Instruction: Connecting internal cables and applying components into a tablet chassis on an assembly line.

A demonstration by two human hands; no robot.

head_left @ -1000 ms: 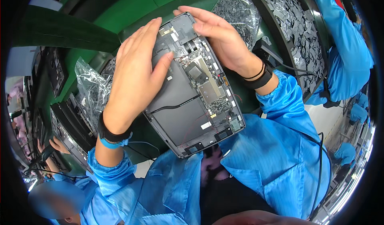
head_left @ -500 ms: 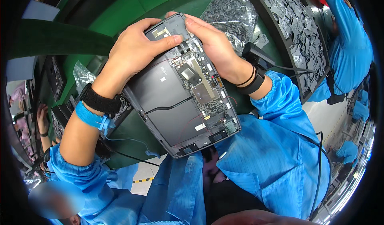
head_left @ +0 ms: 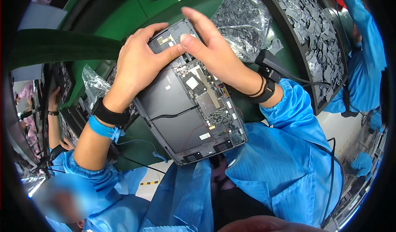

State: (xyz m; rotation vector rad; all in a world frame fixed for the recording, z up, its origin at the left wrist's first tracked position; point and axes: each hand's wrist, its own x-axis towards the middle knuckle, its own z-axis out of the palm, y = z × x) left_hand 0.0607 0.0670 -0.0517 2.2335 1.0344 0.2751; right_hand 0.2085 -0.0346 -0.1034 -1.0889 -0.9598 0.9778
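An opened tablet [head_left: 167,108] with its inside bare tilts toward me, its near end against my body. Its circuit board [head_left: 204,98] runs along the right, beside a large dark battery; thin red and black wires cross it. My left hand [head_left: 142,57] grips the upper left edge, thumb on the inner face. Over the upper right edge lies my right hand [head_left: 210,44], its thumb touching the inside near the left thumb and its index finger stretched out beyond the far end. The spot under the right thumb is hidden.
Right of the tablet, a clear bag [head_left: 243,22] holds small dark pieces. Beyond it stands a black-rimmed tray [head_left: 303,52] of grey flat pieces. A dark box-shaped device [head_left: 270,61] with a cable lies by my right wrist. Co-workers sit at both sides; a blue wrist strap [head_left: 103,129] trails a cord.
My right hand has moved from the tablet's right edge over its upper face, with the index finger now lifted and stretched out. My left hand keeps its grip.
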